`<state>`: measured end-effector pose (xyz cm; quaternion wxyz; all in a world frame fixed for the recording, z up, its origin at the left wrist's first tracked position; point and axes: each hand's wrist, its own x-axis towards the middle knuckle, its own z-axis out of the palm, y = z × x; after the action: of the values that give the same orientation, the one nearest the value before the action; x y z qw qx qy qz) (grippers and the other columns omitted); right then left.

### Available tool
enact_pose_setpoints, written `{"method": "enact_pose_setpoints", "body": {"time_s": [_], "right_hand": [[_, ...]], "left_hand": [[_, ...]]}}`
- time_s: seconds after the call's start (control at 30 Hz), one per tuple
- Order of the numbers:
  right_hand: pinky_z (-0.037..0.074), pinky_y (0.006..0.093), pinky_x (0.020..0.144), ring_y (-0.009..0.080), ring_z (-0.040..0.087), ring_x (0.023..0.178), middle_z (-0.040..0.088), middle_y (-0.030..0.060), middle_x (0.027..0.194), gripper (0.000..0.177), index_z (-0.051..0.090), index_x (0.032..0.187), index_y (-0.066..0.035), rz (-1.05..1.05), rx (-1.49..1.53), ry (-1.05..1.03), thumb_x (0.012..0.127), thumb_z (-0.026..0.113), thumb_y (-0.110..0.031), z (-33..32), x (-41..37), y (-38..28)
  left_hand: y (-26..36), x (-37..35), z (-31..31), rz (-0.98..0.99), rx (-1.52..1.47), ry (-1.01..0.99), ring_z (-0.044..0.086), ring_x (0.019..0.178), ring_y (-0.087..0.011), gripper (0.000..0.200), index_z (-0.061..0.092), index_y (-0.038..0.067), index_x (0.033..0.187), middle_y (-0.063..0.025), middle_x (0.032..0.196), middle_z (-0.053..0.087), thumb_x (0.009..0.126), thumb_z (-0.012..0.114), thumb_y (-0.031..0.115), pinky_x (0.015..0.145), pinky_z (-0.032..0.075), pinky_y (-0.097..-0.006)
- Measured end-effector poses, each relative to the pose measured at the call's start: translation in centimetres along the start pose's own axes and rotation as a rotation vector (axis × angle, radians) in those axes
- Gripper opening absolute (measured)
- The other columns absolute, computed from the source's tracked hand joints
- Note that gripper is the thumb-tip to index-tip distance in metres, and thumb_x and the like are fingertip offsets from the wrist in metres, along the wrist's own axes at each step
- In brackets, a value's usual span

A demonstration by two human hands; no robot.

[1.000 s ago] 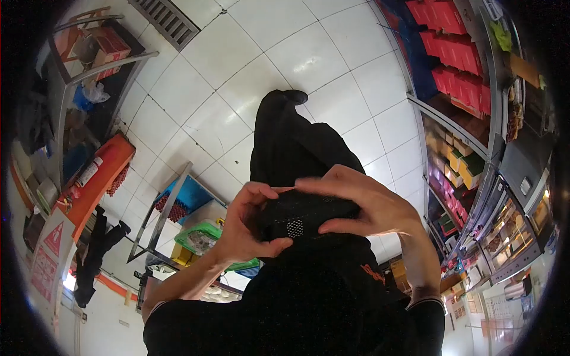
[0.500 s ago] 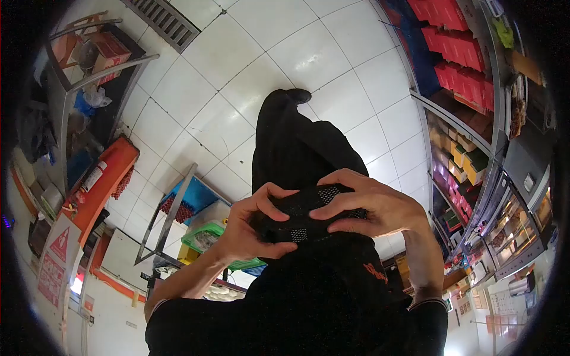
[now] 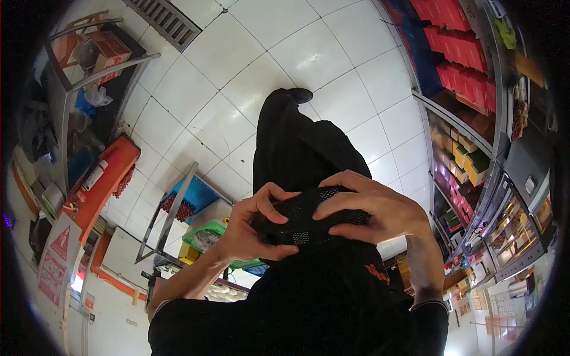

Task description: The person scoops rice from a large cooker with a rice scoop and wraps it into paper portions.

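A black cap with mesh patches (image 3: 304, 215) is held in front of my body, dark against my black clothes, so its full outline is hard to make out. My left hand (image 3: 254, 225) grips its left side, thumb at the lower edge and fingers curled over the upper part. On the other side my right hand (image 3: 383, 209) has its fingers bent over the cap and its thumb below. Pale mesh shows between the hands and by the right fingertips.
White floor tiles (image 3: 237, 83) lie ahead, with a drain grate (image 3: 167, 24) at the top. Shelves on the right hold red boxes (image 3: 456, 44). To the left are an orange counter (image 3: 98, 196), a metal-framed rack (image 3: 172, 210) and a green crate (image 3: 205, 237).
My right fingers have shifted slightly on the cap, and a little more mesh shows beneath them. Both hands keep their grip.
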<state>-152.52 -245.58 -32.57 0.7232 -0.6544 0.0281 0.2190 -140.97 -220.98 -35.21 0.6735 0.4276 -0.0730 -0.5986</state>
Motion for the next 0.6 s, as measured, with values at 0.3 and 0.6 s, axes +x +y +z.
{"method": "enact_pose_setpoints", "body": {"time_s": [0.3, 0.6], "right_hand": [[0.047, 0.042, 0.09, 0.0333, 0.057, 0.105, 0.054, 0.0218, 0.122, 0.041, 0.066, 0.123, -0.025, -0.029, -0.145, -0.023, 0.085, 0.072, -0.013, 0.0, -0.2, 0.4], [0.047, 0.0425, 0.092, 0.0321, 0.056, 0.111, 0.054, 0.0187, 0.127, 0.031, 0.069, 0.11, -0.02, -0.021, -0.029, -0.002, 0.081, 0.077, -0.012, -0.3, -0.7, 0.9]], "left_hand": [[-0.5, 0.5, 0.1, -0.016, -0.033, -0.037, 0.054, 0.122, -0.0215, 0.04, 0.067, 0.01, 0.091, -0.0128, 0.124, 0.052, 0.061, 0.09, -0.002, 0.106, 0.045, -0.0355], [-0.2, 0.9, 0.1, -0.065, -0.046, -0.034, 0.056, 0.119, -0.0198, 0.036, 0.069, 0.01, 0.085, -0.0117, 0.122, 0.054, 0.058, 0.09, -0.003, 0.104, 0.046, -0.0337]]}}
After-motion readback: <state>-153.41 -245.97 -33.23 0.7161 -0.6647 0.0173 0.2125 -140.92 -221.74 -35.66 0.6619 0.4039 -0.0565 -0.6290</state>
